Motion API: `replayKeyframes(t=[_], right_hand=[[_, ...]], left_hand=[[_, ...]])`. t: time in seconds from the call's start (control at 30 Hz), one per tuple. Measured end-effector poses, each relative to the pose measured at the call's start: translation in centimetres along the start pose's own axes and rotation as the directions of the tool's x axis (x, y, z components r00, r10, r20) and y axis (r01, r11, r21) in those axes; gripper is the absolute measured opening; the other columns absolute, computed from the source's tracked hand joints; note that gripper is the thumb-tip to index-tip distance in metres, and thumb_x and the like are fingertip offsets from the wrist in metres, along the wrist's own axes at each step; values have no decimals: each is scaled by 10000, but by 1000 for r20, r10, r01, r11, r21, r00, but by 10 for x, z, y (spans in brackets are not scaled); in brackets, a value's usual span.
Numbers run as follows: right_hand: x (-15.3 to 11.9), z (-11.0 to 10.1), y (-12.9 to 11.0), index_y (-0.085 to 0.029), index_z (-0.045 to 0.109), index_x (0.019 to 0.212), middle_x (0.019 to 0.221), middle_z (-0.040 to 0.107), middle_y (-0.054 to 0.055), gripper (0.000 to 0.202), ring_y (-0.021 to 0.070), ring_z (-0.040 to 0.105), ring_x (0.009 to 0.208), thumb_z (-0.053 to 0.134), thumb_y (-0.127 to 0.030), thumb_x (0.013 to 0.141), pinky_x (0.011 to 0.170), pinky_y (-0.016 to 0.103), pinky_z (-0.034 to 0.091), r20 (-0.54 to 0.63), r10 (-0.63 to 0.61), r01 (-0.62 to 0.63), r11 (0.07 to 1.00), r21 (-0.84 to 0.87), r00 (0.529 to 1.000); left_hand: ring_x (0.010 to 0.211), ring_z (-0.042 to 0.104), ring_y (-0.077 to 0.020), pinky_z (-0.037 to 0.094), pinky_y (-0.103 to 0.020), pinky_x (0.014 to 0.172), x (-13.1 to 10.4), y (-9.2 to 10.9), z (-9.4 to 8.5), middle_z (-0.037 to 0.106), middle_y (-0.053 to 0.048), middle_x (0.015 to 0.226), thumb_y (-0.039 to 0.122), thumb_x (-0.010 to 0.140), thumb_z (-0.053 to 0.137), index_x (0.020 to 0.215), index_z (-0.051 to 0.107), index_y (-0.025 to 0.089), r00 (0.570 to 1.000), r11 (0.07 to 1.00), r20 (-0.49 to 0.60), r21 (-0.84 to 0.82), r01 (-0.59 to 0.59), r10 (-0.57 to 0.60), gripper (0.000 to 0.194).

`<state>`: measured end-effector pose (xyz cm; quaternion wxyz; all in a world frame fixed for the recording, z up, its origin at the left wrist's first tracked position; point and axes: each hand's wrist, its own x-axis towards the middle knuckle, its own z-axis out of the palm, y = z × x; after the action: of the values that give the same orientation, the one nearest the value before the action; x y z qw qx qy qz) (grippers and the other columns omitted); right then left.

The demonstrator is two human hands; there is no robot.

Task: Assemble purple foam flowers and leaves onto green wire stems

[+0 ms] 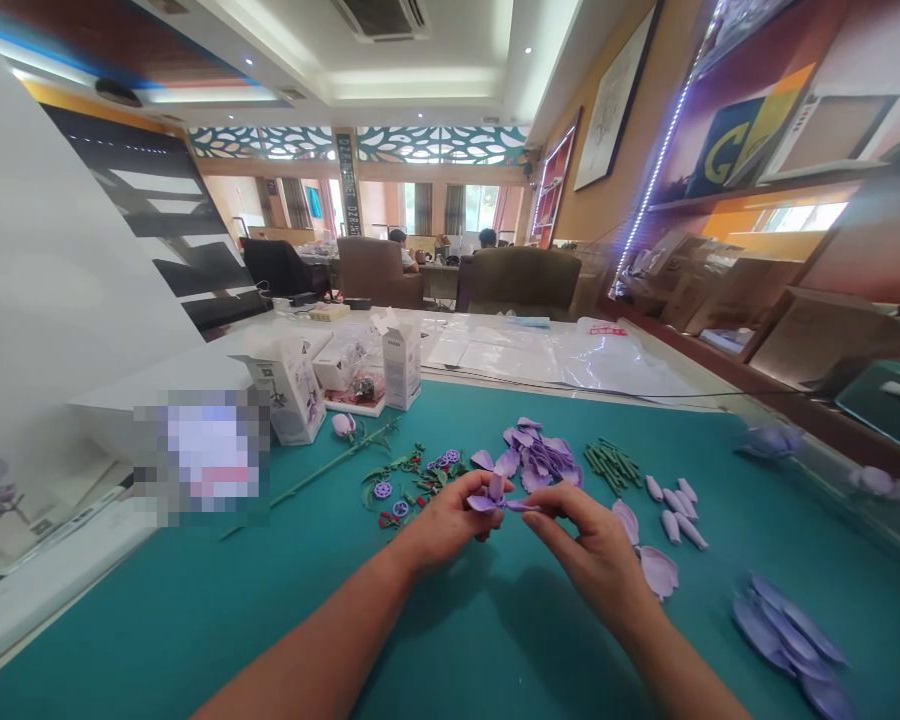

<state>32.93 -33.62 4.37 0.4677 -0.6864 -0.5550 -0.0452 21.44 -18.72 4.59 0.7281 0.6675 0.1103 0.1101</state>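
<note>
Above the middle of the green mat (270, 620), a partly assembled purple flower (496, 490) with spread petals is held between my two hands. My left hand (446, 525) is closed around its underside. With thumb and forefinger, my right hand (589, 530) pinches a petal on the flower's right side. Just beyond lies a heap of loose purple petals (540, 455). Two pale petals (656, 572) rest beside my right hand. Left of the flower are small green, red and purple parts (401, 507), including spoked discs.
Green stem pieces (613, 466) and pale bud-shaped parts (675, 510) lie to the right, larger purple petals (784, 635) nearer me. A long stem with a rose (343, 427) lies left. White boxes (402, 365) stand at the back left. People sit beyond the armchairs (521, 285).
</note>
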Motion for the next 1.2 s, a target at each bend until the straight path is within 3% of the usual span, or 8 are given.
replayKeyframes(t=[0.2,0.83,1.03,1.2], right_hand=[[1,-3,-7,-223,642,858,791,645,44,187,160,615,713,482,-308,904,619,242,484,35,-18,19,999,-46,999],[1,-5,-6,-227,633,834,789,626,42,201,159,599,711,465,-303,913,619,242,470,65,-15,21,995,-100,998],[-2,-1,-7,-243,639,818,797,640,45,227,173,605,728,465,-358,907,645,260,474,22,1,1,995,-95,1000],[-3,0,-1,-279,681,758,767,680,39,279,184,639,655,512,-484,845,574,251,491,-23,-25,22,991,-133,999]], left_hand=[[629,400,-109,335,-236,603,0,1,-3,487,10,720,374,697,670,986,603,164,998,997,55,74,-20,16,364],[656,412,-120,353,-242,644,-1,3,-4,465,10,710,304,732,611,941,591,165,994,992,112,124,-19,6,253],[649,418,-113,353,-243,637,-1,-4,-3,468,14,717,331,689,663,918,591,172,995,998,98,49,-30,25,288],[618,423,-100,363,-251,640,-1,-8,-2,485,23,695,392,638,719,917,612,165,995,1000,99,7,18,-19,375]])
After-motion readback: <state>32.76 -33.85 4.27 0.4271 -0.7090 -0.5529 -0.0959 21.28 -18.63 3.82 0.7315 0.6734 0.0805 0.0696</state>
